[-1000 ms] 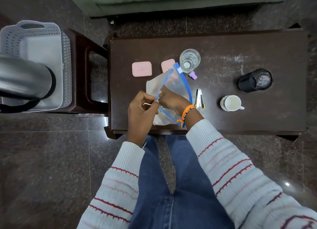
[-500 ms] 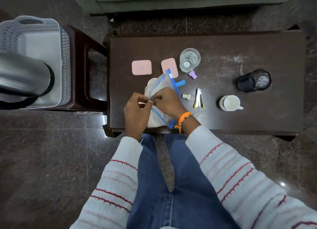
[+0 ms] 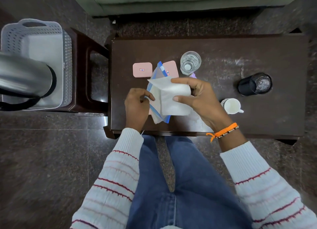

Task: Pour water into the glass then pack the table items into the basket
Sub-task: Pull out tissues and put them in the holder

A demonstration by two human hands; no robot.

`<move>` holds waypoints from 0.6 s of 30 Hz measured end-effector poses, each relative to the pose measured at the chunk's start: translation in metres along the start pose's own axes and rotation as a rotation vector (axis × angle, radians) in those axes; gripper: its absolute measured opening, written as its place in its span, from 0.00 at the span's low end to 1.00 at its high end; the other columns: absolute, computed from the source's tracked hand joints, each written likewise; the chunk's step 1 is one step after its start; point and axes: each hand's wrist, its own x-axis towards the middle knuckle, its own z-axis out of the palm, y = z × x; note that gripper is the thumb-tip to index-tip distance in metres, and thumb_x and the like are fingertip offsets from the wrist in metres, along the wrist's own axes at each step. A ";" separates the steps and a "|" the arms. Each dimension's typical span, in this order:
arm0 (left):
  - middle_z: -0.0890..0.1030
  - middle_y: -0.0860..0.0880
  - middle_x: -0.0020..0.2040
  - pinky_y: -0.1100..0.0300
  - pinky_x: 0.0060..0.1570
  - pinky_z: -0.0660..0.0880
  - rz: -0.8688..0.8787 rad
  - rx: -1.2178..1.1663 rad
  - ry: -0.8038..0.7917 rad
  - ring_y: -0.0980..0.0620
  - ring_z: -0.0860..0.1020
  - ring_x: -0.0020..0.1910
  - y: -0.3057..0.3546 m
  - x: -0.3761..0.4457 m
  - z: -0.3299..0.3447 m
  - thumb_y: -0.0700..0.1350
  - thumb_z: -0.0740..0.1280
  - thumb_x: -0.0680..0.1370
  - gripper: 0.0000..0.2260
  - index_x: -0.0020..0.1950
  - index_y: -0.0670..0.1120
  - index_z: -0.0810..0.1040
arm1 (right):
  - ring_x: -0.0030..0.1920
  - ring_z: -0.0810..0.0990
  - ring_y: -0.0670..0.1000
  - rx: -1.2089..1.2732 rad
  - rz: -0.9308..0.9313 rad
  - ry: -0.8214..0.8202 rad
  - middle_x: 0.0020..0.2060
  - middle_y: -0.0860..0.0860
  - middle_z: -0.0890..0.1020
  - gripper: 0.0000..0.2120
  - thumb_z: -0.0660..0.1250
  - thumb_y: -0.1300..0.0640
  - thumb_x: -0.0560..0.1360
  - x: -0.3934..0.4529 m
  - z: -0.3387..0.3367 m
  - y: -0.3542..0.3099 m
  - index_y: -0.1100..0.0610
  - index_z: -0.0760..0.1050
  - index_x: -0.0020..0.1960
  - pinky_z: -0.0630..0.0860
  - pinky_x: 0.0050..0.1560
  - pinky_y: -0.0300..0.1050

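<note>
White tissue folded in our right hand (image 3: 197,98), pinched between thumb and fingers; our left hand (image 3: 137,107) pinches the blue-edged zip pouch (image 3: 157,77) open above the table (image 3: 223,45). Best slid in flat. Filled glass (image 3: 190,63) stands behind; basket (image 3: 34,40) waits far left.

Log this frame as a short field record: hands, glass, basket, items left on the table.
left hand: pinching edge of blue-trimmed zip pouch
right hand: gripping folded white tissue at the pouch mouth
glass: upright, holds water
basket: on side stool, steel flask in it
table items: two pink cases, white cup, black mesh holder
</note>
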 end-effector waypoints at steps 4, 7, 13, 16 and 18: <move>0.75 0.46 0.53 0.59 0.50 0.74 -0.035 0.016 -0.054 0.49 0.75 0.53 0.012 0.004 0.003 0.31 0.58 0.77 0.18 0.41 0.50 0.80 | 0.45 0.81 0.45 -0.003 -0.032 0.025 0.50 0.54 0.83 0.20 0.72 0.70 0.67 -0.003 -0.007 -0.003 0.53 0.78 0.55 0.81 0.47 0.39; 0.70 0.49 0.52 0.61 0.54 0.71 -0.027 0.076 -0.088 0.52 0.72 0.54 0.021 0.006 0.009 0.33 0.60 0.78 0.12 0.53 0.44 0.81 | 0.40 0.80 0.40 -0.113 -0.103 0.082 0.45 0.52 0.84 0.13 0.73 0.66 0.68 -0.005 -0.012 -0.008 0.55 0.80 0.50 0.78 0.41 0.33; 0.67 0.51 0.53 0.77 0.41 0.70 -0.031 0.092 -0.098 0.52 0.72 0.56 0.027 0.011 0.016 0.35 0.60 0.78 0.12 0.58 0.42 0.80 | 0.32 0.79 0.39 0.034 0.016 0.092 0.28 0.44 0.82 0.03 0.74 0.60 0.68 -0.009 -0.030 -0.016 0.55 0.82 0.36 0.73 0.32 0.31; 0.70 0.51 0.49 0.76 0.45 0.71 -0.029 -0.073 -0.147 0.54 0.72 0.52 0.037 0.012 0.016 0.38 0.60 0.79 0.10 0.50 0.44 0.81 | 0.53 0.76 0.44 0.016 0.180 0.048 0.27 0.43 0.83 0.03 0.74 0.58 0.68 -0.004 -0.037 -0.011 0.57 0.83 0.37 0.72 0.38 0.31; 0.72 0.49 0.46 0.62 0.50 0.71 -0.063 -0.204 -0.222 0.53 0.73 0.47 0.043 0.008 0.016 0.39 0.60 0.79 0.10 0.41 0.48 0.76 | 0.56 0.73 0.47 0.045 0.242 0.053 0.27 0.43 0.84 0.03 0.73 0.58 0.69 -0.002 -0.037 -0.008 0.57 0.83 0.39 0.72 0.33 0.29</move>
